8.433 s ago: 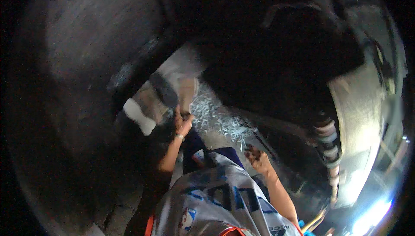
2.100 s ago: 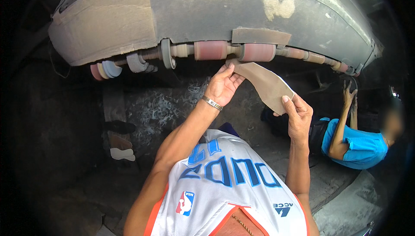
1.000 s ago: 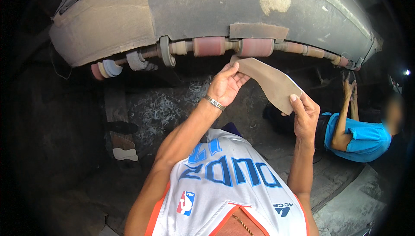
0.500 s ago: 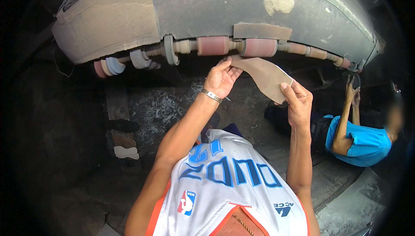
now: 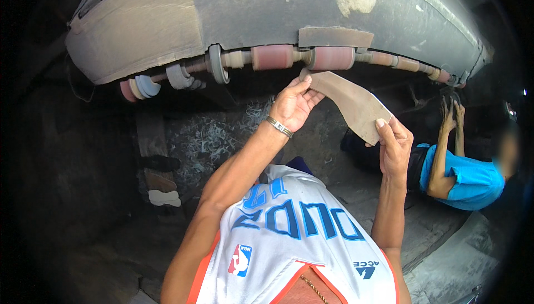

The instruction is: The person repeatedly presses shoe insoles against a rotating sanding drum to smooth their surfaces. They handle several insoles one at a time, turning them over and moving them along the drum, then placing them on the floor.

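A curved tan sheet [image 5: 351, 101], wide at its right end and narrowing at the left, is held between my two hands just below a row of rollers. My left hand [image 5: 293, 102] pinches the narrow upper-left end between thumb and fingers. At the lower-right end, my right hand [image 5: 396, 144] grips the sheet with the thumb on top. The sheet's upper edge lies right at the underside of a reddish sanding drum [image 5: 332, 58], blurred as if spinning. Whether they touch, I cannot tell.
Several more wheels sit along the shaft, including a grey wheel [image 5: 217, 65] and another red drum [image 5: 271, 57], under a large dusty hood [image 5: 250, 9]. Scraps [image 5: 214, 142] litter the floor. Flat sole-shaped pieces [image 5: 164, 197] lie at left. A person in blue [image 5: 467, 181] works at right.
The sheet has turned clockwise, its right end dropping down and right with my right hand. My left hand has shifted slightly right. The other person's hands have moved a little.
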A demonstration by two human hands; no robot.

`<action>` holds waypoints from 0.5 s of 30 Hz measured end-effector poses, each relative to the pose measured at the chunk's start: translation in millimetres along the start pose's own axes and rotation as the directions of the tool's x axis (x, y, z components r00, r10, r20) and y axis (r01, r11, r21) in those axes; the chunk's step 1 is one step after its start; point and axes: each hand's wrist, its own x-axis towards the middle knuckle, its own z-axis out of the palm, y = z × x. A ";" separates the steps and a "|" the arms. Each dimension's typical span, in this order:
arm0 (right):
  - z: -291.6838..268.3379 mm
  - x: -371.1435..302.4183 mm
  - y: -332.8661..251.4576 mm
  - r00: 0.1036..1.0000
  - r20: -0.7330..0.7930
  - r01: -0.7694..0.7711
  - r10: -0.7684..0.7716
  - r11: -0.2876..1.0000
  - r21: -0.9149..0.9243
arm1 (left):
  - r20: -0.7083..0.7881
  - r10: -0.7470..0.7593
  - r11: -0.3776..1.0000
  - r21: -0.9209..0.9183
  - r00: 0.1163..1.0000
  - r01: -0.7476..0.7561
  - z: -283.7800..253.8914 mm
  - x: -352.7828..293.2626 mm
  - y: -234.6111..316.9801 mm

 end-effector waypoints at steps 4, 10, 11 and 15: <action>-1.0 -17.4 -3.9 0.999 -0.037 -0.029 0.028 0.999 -0.020 | 0.013 -0.050 0.998 0.032 0.999 0.049 3.2 -2.4 -3.2; 6.9 -58.3 -1.0 0.996 0.013 -0.087 0.088 0.995 -0.038 | 0.064 -0.103 0.990 0.103 0.993 0.096 6.3 -4.8 -1.6; 9.3 -65.6 0.9 0.992 0.023 -0.122 0.122 0.992 -0.031 | 0.086 -0.114 0.988 0.115 0.990 0.104 6.4 -5.0 -1.2; 27.7 -87.0 12.1 0.960 0.115 -0.247 0.257 0.965 -0.090 | 0.101 -0.152 0.969 0.214 0.983 0.127 6.4 -4.0 3.0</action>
